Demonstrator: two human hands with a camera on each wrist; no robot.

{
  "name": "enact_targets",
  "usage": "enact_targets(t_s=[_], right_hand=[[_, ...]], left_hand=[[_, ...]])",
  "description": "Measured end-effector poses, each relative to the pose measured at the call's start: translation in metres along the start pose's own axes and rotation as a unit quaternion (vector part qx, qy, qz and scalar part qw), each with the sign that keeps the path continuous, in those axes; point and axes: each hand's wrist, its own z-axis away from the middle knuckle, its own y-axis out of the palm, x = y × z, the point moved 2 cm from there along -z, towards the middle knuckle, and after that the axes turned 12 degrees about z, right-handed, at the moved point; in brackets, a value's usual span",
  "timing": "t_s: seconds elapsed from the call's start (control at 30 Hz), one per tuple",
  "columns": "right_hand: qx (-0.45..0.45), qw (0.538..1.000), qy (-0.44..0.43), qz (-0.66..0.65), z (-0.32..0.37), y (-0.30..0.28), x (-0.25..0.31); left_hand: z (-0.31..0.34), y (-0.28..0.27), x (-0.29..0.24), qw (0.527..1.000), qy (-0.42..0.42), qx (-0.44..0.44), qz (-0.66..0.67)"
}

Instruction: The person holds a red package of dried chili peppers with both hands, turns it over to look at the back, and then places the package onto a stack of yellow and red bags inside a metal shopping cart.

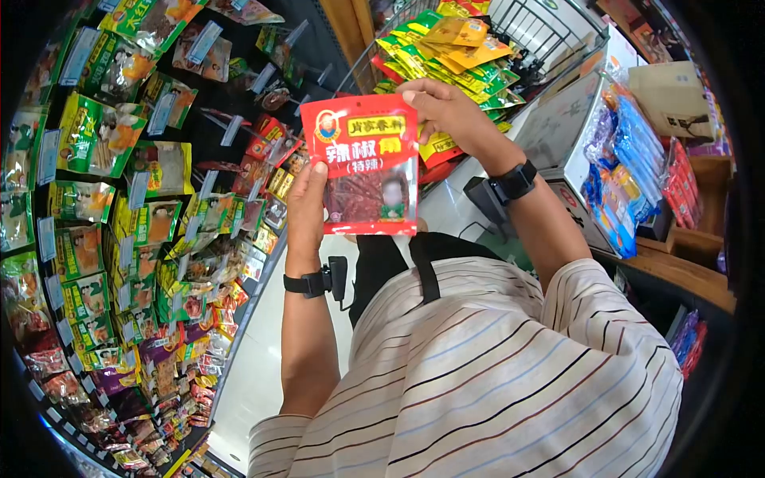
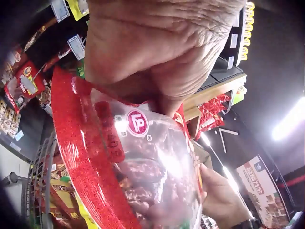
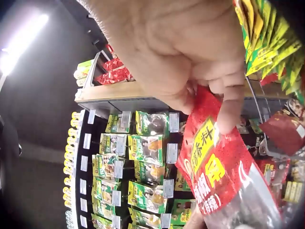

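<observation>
A red packet (image 1: 365, 171) with a clear window showing dark red dried pieces is held up in front of the body, its printed face toward the head camera. The left hand (image 1: 307, 199) grips its left edge, thumb on the front. At the top right corner the right hand (image 1: 450, 111) pinches the packet between thumb and fingers. In the left wrist view the packet (image 2: 147, 176) hangs beneath the left hand (image 2: 157, 47). The right wrist view has the packet's red top (image 3: 214, 148) between the fingers of the right hand (image 3: 181, 52).
Hanging green and yellow packets (image 1: 100, 131) with price tags fill the rack at the left. Behind the right hand, a wire cart (image 1: 530, 36) holds piled yellow, green and red packets (image 1: 446, 60). A white case (image 1: 558, 127) and blue packages (image 1: 637, 151) stand at the right.
</observation>
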Motion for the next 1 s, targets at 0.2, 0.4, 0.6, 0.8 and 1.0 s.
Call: enact_targets(t_s=[0.2,0.4,0.6,0.8,1.0], right_hand=[[0.082,0.995,0.046,-0.020,0.006,0.026,-0.014],[0.114,0.992,0.053,-0.016,0.003,0.047,-0.027],[0.102,0.994,0.041,-0.020,0.004,0.050,-0.019],[0.053,0.998,0.033,0.031,-0.005,0.067,-0.029],[0.099,0.994,-0.045,0.033,0.001,0.114,-0.041]], left_hand=[[0.008,-0.013,-0.001,0.994,0.019,-0.053,0.091],[0.014,-0.018,-0.003,0.992,0.027,-0.065,0.107],[0.018,-0.015,-0.009,0.991,0.034,-0.066,0.115],[0.016,-0.029,0.001,0.992,0.007,-0.084,0.093],[0.021,-0.071,0.020,0.988,-0.042,-0.134,0.057]])
